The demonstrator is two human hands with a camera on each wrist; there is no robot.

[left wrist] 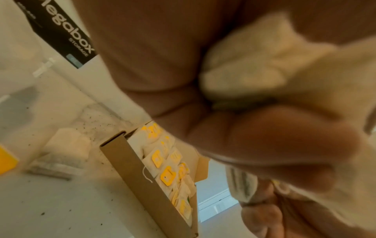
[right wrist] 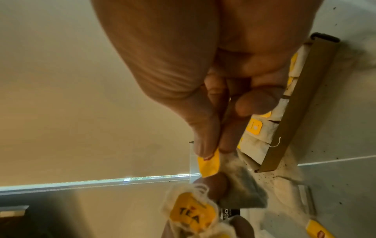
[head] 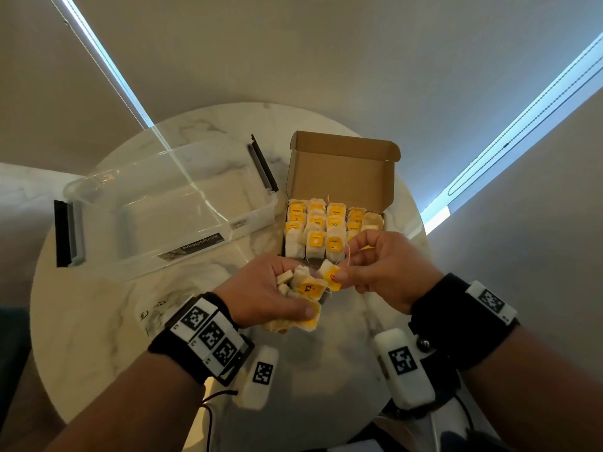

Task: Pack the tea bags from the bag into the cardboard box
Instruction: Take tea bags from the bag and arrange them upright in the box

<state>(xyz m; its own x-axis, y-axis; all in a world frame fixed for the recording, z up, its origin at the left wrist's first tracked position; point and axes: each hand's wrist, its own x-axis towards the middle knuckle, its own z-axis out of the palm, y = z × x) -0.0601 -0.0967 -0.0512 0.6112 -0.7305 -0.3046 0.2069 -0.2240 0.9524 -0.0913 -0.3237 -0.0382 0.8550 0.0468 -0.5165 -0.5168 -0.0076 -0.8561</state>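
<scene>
The open cardboard box (head: 339,171) stands at the back right of the table, with rows of yellow-tagged tea bags (head: 316,230) lying in it. In front of it my left hand (head: 293,291) grips a loose bunch of tea bags (head: 306,287), thumb on top. My right hand (head: 339,277) pinches the yellow tag (head: 331,277) of one bag in that bunch between thumb and forefinger. In the right wrist view the pinched tag (right wrist: 209,165) hangs above a tag marked TEA (right wrist: 189,214), beside the box wall (right wrist: 301,103). The left wrist view shows the clutched bags (left wrist: 254,67), blurred.
A clear plastic storage tub (head: 163,207) with black latches takes up the table's left half. A flat clear plastic bag (head: 156,311) lies by my left wrist. A loose tea bag (left wrist: 67,145) and specks of tea dust lie on the round marble table (head: 98,337).
</scene>
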